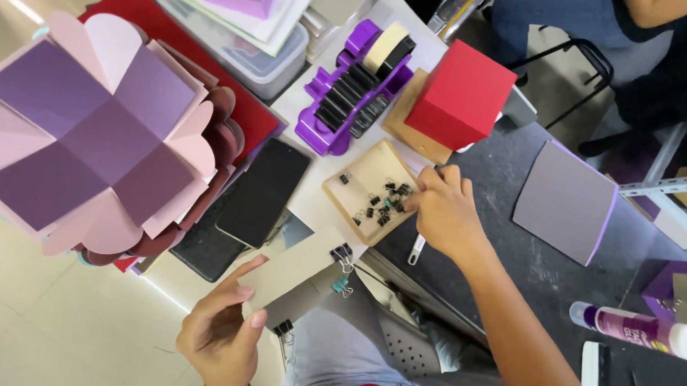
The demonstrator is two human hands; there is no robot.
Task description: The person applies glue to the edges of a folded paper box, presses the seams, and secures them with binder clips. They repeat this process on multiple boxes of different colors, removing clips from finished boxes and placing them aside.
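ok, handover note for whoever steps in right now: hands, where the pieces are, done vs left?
Left hand: holds the folded grey card by its edge.
Right hand: fingertips in the shallow cardboard tray, among the loose binder clips.
Done: three clips already sit on the card's edges.
Left: the rest of the card's edge looks unclipped; more clips remain in the tray.
Nearby: phone, purple tape dispenser, red box, glue stick.
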